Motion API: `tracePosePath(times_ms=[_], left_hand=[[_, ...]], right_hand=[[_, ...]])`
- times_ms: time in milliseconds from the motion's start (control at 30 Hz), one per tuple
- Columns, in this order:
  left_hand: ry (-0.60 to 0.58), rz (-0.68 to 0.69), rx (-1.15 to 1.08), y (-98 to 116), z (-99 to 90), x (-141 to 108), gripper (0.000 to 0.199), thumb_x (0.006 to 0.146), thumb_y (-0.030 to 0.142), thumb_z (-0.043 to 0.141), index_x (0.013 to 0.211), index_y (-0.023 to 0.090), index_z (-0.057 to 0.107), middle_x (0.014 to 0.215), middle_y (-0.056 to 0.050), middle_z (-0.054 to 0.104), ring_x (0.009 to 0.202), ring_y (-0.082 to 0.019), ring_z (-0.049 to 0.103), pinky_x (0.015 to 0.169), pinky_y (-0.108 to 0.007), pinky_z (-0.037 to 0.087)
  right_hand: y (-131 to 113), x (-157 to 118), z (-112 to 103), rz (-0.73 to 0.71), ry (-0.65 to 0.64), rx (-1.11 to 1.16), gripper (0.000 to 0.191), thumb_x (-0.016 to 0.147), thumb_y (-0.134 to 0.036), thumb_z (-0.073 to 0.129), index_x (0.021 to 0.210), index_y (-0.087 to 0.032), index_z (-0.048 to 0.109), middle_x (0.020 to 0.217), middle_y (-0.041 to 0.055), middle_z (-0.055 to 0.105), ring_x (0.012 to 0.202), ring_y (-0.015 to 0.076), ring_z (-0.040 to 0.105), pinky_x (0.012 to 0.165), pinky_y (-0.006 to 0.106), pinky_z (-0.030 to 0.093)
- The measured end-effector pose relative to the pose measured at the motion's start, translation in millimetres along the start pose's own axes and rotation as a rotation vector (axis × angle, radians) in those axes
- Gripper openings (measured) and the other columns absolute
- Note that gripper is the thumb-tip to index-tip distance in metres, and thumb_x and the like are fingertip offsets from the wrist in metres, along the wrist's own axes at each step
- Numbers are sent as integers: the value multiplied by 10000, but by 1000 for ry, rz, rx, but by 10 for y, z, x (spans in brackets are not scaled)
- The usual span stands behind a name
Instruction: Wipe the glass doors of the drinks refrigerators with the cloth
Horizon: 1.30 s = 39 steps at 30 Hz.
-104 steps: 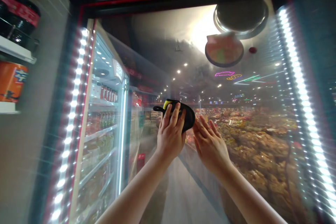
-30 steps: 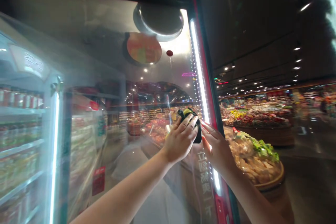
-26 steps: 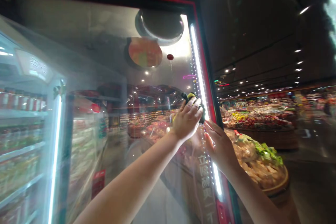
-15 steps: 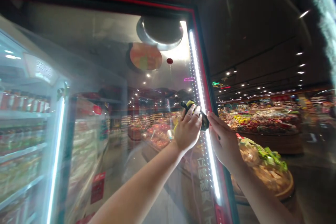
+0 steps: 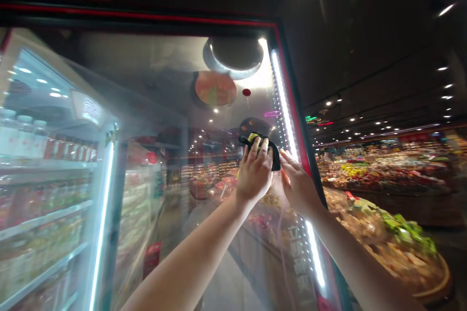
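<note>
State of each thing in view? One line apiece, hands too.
Left hand: holding black-and-yellow pad against the glass, fingers laid over it
Right hand: gripping nothing, fingers extended by the pad's edge; contact unclear
Black-and-yellow pad: partly covered by fingers
Glass: upright, hazy, full of reflections
Light strip at frame's right side: lit, partly hidden by right hand
Ceiling light: lit
Bottles: upright, blurred

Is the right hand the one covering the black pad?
No, the left hand covers the black pad, while the right hand is beside it.
</note>
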<state>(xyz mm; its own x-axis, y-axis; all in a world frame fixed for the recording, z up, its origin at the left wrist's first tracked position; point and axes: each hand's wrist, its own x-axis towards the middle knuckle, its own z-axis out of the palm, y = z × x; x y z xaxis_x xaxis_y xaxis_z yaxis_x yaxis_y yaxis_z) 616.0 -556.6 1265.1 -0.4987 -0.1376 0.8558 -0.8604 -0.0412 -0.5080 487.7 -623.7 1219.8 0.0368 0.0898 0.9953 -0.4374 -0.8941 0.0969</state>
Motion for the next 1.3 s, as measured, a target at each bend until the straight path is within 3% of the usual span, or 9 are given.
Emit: tracePosePath(times_ms=[133,233,367,533,733,833,1000,1133,1300], left_hand=[[6,-42,11,-462,-139,372,500,893,172,576,1389,120,553,1560,-164,447,1504,-321,302,1220,-531,322],[54,-193,32,-791,-326,323,527,859,161,604,1380,105,555,1565,-184,431,1494,-351,312,1209,-552,335],[96,-326,61,-691,-406,-279,590,850,132,578,1433,105,486,1590,-187,388,1513,-369,257,1195,-592,347],[-72,-94,59,-437,-329,-511,610,881,194,582,1471,120,443,1597,-144,396,1516,-332,269,1215,-536,348],[-62,-161,96,-1133,-637,-85,564,874,193,587,1428,122,507,1587,-136,412,1514,-321,272,1236,-504,318],[-28,-261,124,-1370,-834,-349,576,870,166,572,1438,116,489,1595,-143,393,1525,-318,243,1238,-493,316],[-71,-261,151,-1169,-832,-927,630,847,137,574,1465,145,447,1624,-126,350,1538,-325,204,1231,-534,322],[-147,-111,120,-1221,-808,-716,626,857,179,589,1464,118,450,1608,-140,377,1544,-310,185,1241,-510,304],[-63,-219,141,-1925,-1140,-459,602,844,142,592,1437,139,488,1594,-127,401,1526,-316,236,1249,-502,291]], right_hand=[[-84,81,67,18,46,16,531,954,-141,430,1476,-215,491,1491,108,533,1392,274,493,1138,545,456],[-205,91,126,11,47,59,505,969,-166,422,1464,-208,508,1488,116,536,1397,268,486,1133,526,470],[-358,20,213,-26,7,137,478,982,-177,398,1440,-168,536,1466,134,558,1422,275,451,1136,525,468],[-484,6,303,-49,-24,191,480,986,-175,393,1446,-164,528,1495,145,524,1447,286,413,1154,554,438],[-688,-18,382,-42,-12,188,492,969,-163,417,1449,-178,524,1481,128,542,1435,281,434,1153,552,441],[-829,-99,379,-63,-50,172,496,976,-167,423,1464,-193,506,1510,117,512,1444,279,418,1138,542,462],[-1062,-133,400,-87,-104,150,467,988,-171,412,1438,-189,532,1499,114,525,1454,272,403,1124,540,473],[-1228,-69,529,-98,-110,132,449,994,-197,410,1419,-174,554,1495,123,527,1454,278,401,1117,532,481],[-1432,-110,752,-144,-129,90,452,994,-185,399,1421,-168,549,1499,124,522,1458,260,395,1131,512,471]])
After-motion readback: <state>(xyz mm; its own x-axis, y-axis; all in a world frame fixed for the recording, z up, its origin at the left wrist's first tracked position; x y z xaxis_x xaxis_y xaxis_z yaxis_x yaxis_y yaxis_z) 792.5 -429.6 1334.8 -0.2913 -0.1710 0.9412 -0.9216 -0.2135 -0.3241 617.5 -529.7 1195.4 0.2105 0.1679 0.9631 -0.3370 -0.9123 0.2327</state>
